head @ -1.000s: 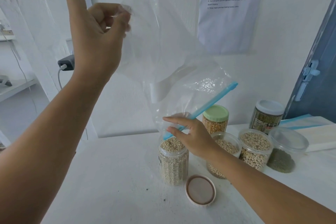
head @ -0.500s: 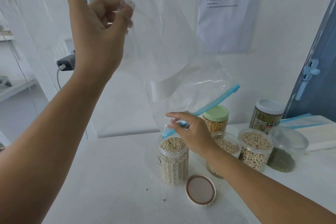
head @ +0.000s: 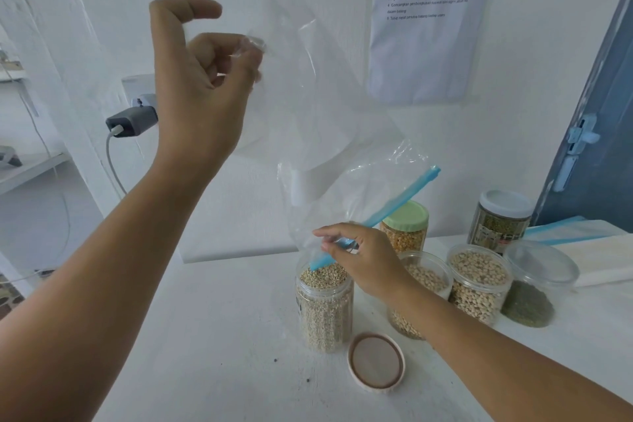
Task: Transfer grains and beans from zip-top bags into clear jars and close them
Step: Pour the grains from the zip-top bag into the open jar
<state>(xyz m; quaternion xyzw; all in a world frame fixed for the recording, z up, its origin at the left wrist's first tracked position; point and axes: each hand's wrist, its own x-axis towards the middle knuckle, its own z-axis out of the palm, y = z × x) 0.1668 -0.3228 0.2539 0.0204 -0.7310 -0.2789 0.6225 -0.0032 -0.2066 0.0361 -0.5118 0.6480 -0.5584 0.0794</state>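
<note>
Left hand (head: 202, 79) pinches the upturned bag (head: 329, 120) high; right hand (head: 363, 259) pinches its blue zip strip (head: 387, 212) over the open jar (head: 323, 305).

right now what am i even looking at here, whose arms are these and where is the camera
The camera sits on a person's head, looking forward and down, so the two bare arms are that person's own; there is no machine. The left hand pinches the bottom corner of a clear, empty-looking zip-top plastic bag held upside down. The right hand holds its blue zip strip over an open clear jar full of pale grain. On the white table lie a round pinkish lid, more clear jars of beans and a green-lidded jar of yellow grain.
</note>
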